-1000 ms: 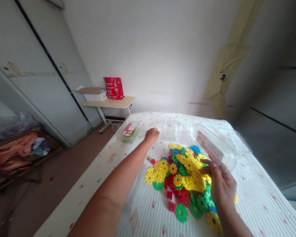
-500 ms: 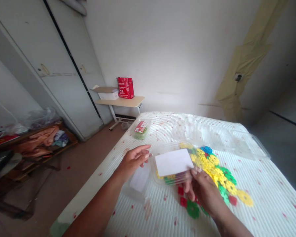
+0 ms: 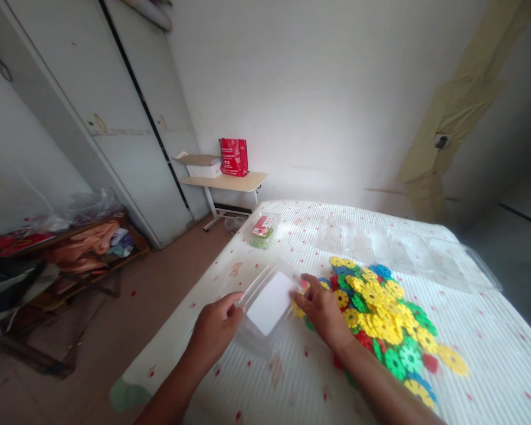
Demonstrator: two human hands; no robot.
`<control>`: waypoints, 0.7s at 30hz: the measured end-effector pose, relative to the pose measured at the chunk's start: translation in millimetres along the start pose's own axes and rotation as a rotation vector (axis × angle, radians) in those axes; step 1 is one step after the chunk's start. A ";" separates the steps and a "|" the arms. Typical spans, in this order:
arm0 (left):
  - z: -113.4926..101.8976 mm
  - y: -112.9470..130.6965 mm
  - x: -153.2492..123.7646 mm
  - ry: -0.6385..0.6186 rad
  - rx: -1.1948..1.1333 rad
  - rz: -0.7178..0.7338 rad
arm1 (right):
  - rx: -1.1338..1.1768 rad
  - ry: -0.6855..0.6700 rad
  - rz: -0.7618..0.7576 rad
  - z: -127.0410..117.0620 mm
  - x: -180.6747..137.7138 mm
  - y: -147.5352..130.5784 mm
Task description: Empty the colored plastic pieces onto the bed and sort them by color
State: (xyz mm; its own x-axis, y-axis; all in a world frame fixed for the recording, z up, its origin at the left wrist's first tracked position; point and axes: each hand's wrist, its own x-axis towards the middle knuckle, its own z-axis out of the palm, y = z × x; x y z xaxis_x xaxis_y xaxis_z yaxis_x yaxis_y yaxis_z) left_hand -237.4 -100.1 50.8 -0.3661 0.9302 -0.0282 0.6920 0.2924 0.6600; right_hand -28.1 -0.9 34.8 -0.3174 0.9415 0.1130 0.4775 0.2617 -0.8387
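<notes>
A clear plastic box (image 3: 265, 301) with a white label lies on the white mattress (image 3: 318, 389) between my two hands. My left hand (image 3: 216, 330) grips its left edge with curled fingers. My right hand (image 3: 321, 307) holds its right edge, fingers bent over the rim. Just right of that hand spreads a heap of yellow, green, blue and red flower-shaped plastic discs (image 3: 380, 310).
A small clear tub with a red label and green pieces (image 3: 262, 230) stands at the mattress's far left. More clear plastic lids (image 3: 425, 257) lie at the far right. A side table with a red bag (image 3: 233, 157) stands by the wall. Clothes pile (image 3: 88, 248) at left.
The clear box has come down from in front of me to the mattress at the left of the heap. My left hand, open before, has closed on its edge.
</notes>
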 end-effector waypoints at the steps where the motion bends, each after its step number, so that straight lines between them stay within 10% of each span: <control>1: -0.7 -2.4 -1.5 0.007 0.070 -0.019 | -0.110 -0.019 -0.006 5.1 4.5 -0.4; 21: 11.2 -20.3 -2.3 -0.114 0.329 -0.143 | -0.490 -0.222 0.117 31.0 24.3 -3.1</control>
State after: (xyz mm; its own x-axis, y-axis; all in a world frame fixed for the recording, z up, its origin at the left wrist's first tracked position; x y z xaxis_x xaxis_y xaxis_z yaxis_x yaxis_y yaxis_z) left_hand -243.7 -105.7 29.0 -0.4151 0.8879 -0.1981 0.8083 0.4599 0.3677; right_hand -62.7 14.6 23.6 -0.3787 0.9169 -0.1258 0.8289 0.2756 -0.4869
